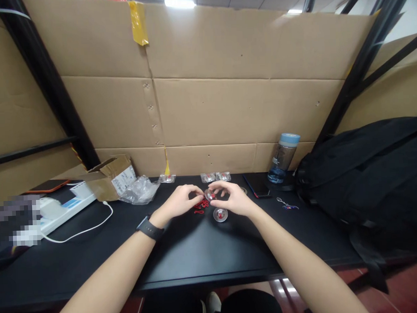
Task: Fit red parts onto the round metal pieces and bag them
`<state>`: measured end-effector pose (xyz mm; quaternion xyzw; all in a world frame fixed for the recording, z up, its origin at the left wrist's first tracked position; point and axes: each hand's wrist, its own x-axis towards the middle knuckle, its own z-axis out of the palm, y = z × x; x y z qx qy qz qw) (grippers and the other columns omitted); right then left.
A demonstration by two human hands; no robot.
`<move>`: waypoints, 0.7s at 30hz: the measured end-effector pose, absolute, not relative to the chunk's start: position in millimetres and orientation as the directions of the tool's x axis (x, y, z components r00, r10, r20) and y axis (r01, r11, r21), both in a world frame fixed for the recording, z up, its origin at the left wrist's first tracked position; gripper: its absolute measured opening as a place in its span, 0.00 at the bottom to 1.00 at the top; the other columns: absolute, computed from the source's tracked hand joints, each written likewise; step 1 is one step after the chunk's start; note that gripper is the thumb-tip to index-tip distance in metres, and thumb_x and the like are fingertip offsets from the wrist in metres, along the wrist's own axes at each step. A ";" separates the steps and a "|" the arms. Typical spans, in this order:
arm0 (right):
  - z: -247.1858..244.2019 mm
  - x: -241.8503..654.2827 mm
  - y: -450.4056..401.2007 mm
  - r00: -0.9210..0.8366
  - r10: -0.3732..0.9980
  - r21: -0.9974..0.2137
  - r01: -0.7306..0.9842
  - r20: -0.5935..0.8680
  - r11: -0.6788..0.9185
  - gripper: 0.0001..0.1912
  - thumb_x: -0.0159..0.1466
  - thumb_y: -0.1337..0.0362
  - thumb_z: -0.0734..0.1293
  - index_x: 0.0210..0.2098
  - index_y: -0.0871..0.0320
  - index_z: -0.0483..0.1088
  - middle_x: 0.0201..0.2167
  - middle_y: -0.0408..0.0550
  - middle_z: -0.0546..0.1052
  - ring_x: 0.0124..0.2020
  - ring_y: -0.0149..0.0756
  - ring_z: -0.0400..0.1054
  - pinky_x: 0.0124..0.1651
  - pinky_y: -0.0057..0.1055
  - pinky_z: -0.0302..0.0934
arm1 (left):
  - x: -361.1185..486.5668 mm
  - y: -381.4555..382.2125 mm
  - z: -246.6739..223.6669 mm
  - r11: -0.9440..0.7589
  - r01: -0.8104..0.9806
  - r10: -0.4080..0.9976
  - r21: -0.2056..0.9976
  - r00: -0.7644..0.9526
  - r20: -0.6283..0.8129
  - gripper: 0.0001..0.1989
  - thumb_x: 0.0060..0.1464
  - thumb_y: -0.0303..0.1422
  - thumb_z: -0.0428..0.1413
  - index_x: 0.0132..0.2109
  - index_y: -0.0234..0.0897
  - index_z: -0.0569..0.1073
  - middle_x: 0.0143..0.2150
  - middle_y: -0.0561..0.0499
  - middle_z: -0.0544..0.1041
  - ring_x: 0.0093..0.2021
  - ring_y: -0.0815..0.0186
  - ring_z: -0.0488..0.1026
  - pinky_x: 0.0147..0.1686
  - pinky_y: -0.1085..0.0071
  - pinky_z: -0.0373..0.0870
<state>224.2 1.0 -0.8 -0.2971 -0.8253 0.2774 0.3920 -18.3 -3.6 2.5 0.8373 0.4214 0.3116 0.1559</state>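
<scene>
Though blurred, disc [209, 195] seems between fingertips [217, 203].

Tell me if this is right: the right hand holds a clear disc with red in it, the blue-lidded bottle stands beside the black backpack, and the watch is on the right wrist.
Wrong on the watch: the head view shows it on the left wrist, not the right. The right hand does hold the clear disc, and the bottle stands beside the backpack.
</scene>
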 end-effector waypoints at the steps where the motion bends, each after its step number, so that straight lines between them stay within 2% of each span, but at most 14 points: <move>1: -1.0 223.8 1.4 -0.477 0.728 -0.733 0.223 0.493 0.643 0.26 0.57 0.60 0.76 0.54 0.53 0.71 0.50 0.50 0.79 0.45 0.40 0.75 0.45 0.35 0.68 | -13.1 -5.0 1.4 -0.587 0.542 0.807 0.602 0.455 0.377 0.10 0.61 0.37 0.56 0.44 0.40 0.80 0.42 0.50 0.82 0.42 0.61 0.76 0.43 0.68 0.68; 4: -1.6 222.1 1.9 -0.451 0.750 -0.806 0.103 0.484 0.583 0.29 0.56 0.60 0.77 0.55 0.54 0.69 0.50 0.52 0.78 0.46 0.41 0.75 0.46 0.37 0.69 | 2.4 -9.0 -3.2 -0.548 0.389 0.818 0.740 0.436 0.377 0.13 0.63 0.40 0.54 0.43 0.37 0.79 0.38 0.50 0.81 0.38 0.62 0.76 0.38 0.71 0.69; 7: -1.3 220.8 0.6 -0.466 0.757 -0.836 0.066 0.457 0.545 0.30 0.54 0.61 0.78 0.54 0.55 0.69 0.50 0.53 0.77 0.44 0.41 0.76 0.47 0.38 0.70 | 11.0 -10.1 -8.5 -0.537 0.339 0.829 0.773 0.384 0.407 0.13 0.62 0.39 0.55 0.39 0.35 0.78 0.34 0.50 0.80 0.34 0.64 0.74 0.36 0.72 0.68; 12: -1.1 221.1 -1.8 -0.498 0.762 -0.859 0.063 0.415 0.509 0.31 0.53 0.61 0.78 0.54 0.55 0.68 0.49 0.52 0.75 0.38 0.36 0.77 0.43 0.35 0.71 | 12.0 -9.9 -12.3 -0.533 0.312 0.833 0.787 0.355 0.423 0.10 0.59 0.37 0.57 0.41 0.35 0.78 0.36 0.49 0.81 0.35 0.64 0.75 0.36 0.72 0.69; 17: 0.3 221.6 -3.9 -0.497 0.764 -0.832 0.140 0.411 0.538 0.30 0.53 0.63 0.76 0.53 0.55 0.68 0.46 0.49 0.74 0.33 0.32 0.74 0.37 0.29 0.69 | 11.3 -13.0 -10.1 -0.544 0.376 0.837 0.750 0.310 0.451 0.07 0.55 0.33 0.57 0.36 0.35 0.78 0.32 0.52 0.79 0.33 0.65 0.73 0.36 0.72 0.68; 21: 2.5 225.0 -2.6 -0.487 0.759 -0.789 0.204 0.432 0.580 0.28 0.52 0.65 0.74 0.53 0.55 0.69 0.44 0.48 0.76 0.33 0.31 0.73 0.37 0.29 0.68 | 11.4 -12.5 -8.5 -0.551 0.468 0.834 0.691 0.278 0.477 0.06 0.54 0.32 0.56 0.34 0.36 0.77 0.32 0.51 0.80 0.34 0.64 0.75 0.40 0.69 0.68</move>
